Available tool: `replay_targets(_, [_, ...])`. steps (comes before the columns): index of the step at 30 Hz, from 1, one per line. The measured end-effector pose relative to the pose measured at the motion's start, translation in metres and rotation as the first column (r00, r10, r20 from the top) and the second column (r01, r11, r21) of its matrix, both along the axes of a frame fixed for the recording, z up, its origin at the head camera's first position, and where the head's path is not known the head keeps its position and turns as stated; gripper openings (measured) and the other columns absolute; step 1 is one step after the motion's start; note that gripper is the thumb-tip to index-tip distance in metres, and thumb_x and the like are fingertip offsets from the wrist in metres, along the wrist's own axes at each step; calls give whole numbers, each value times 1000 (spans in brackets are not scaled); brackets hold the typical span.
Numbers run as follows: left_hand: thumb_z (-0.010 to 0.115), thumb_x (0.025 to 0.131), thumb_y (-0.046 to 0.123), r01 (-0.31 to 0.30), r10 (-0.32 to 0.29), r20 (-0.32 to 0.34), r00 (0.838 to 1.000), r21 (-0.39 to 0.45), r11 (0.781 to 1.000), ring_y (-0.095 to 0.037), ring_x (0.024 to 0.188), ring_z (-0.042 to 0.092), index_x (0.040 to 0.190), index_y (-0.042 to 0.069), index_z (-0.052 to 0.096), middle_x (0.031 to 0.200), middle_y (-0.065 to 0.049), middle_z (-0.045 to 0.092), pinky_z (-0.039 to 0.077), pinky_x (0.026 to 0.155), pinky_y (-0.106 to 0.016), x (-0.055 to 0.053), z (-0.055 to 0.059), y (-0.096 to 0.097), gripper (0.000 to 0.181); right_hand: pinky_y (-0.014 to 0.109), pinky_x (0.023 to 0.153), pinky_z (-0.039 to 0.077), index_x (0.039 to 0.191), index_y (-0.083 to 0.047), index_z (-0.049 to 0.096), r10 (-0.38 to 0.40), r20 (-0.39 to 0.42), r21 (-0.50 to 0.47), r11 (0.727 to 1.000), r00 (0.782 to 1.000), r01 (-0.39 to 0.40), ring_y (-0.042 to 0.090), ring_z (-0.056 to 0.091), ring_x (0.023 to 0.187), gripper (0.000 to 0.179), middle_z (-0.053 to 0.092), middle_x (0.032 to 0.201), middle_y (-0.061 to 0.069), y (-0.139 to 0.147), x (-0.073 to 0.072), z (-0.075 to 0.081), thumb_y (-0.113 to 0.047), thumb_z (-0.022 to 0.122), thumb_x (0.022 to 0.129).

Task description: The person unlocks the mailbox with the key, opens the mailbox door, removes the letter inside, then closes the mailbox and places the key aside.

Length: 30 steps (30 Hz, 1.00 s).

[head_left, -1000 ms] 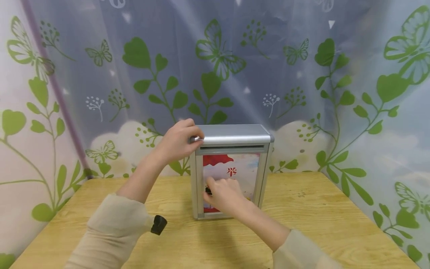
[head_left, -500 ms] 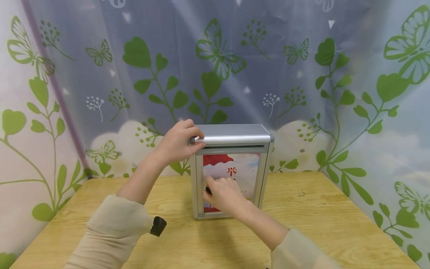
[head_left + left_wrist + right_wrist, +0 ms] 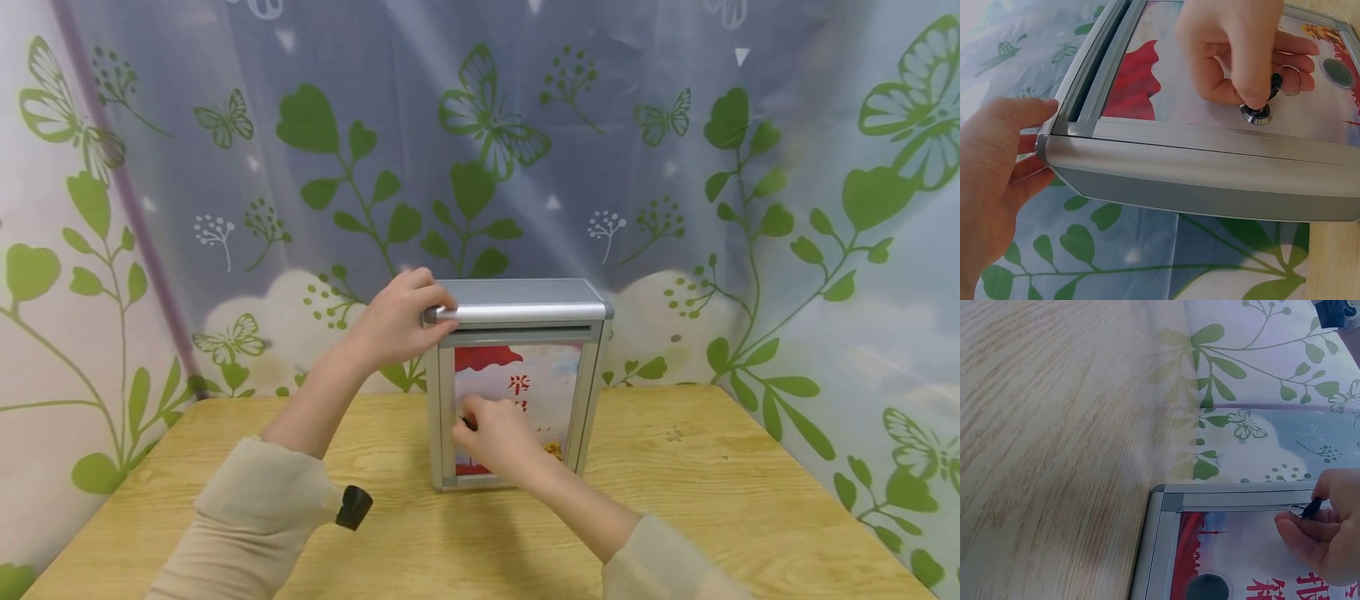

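Note:
A silver metal box (image 3: 525, 312) with a slot under its lid stands upright on the table, its front bearing a printed poster panel (image 3: 551, 379) with red characters. My left hand (image 3: 397, 321) grips the lid's left corner, thumb in front and fingers behind. At the left side of the front, my right hand (image 3: 498, 435) pinches a black-headed key (image 3: 1276, 82). A round chrome lock (image 3: 1256, 115) sits directly under those fingertips in the left wrist view; the key's blade is hidden. From the key hangs a wire ring (image 3: 1299, 84).
The wood-grain table (image 3: 675, 467) spreads around the box. A patterned curtain (image 3: 570, 167) with green leaves and butterflies hangs close behind and at both sides. A round dark disc (image 3: 1208, 588) is set in the lower front panel. A black clip (image 3: 354, 507) sits by the left sleeve.
My right hand has turned slightly at the key, showing more of the printed panel beside it. My left hand keeps its hold and the box stays in place.

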<state>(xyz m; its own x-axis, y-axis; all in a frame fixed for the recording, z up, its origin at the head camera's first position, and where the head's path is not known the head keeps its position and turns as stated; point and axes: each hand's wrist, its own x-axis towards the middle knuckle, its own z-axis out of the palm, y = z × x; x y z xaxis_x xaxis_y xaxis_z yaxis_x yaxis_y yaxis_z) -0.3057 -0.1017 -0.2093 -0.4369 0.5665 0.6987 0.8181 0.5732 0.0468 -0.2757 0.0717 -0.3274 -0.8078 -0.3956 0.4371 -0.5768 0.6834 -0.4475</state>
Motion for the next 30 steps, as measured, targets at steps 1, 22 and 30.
replay_targets(1, [72, 78, 6, 1, -1, 5, 1000, 2, 1000, -19, 70, 43, 86, 4, 67, 78, -4, 48, 37, 93, -43, 0, 0, 0, 10, 20, 40, 25, 64, -13, 42, -1, 44, -33, 999, 999, 2, 5, 29, 41, 20, 35, 49, -6, 0, 0, 0, -8, 52, 82])
replay_targets(22, [74, 78, 12, 16, -18, 43, 999, 31, 999, -23, 73, 44, 90, 4, 67, 81, -4, 48, 37, 68, -33, 0, -3, -2, 16, 38, 59, 54, 85, 0, 41, 234, 486, -619, 773, 842, 142, 34, 66, 69, 13, 62, 73, 16, -4, 6, -10, -8, 46, 94])
replay_targets(30, [73, 78, 12, 17, -18, 53, 998, 36, 999, -22, 74, 44, 91, 4, 67, 81, -4, 48, 37, 69, -33, 1, -3, -2, 15, 36, 58, 54, 87, -1, 41, 250, 489, -677, 713, 836, 182, 24, 66, 64, 10, 64, 76, 17, -6, 9, -13, -7, 44, 94])
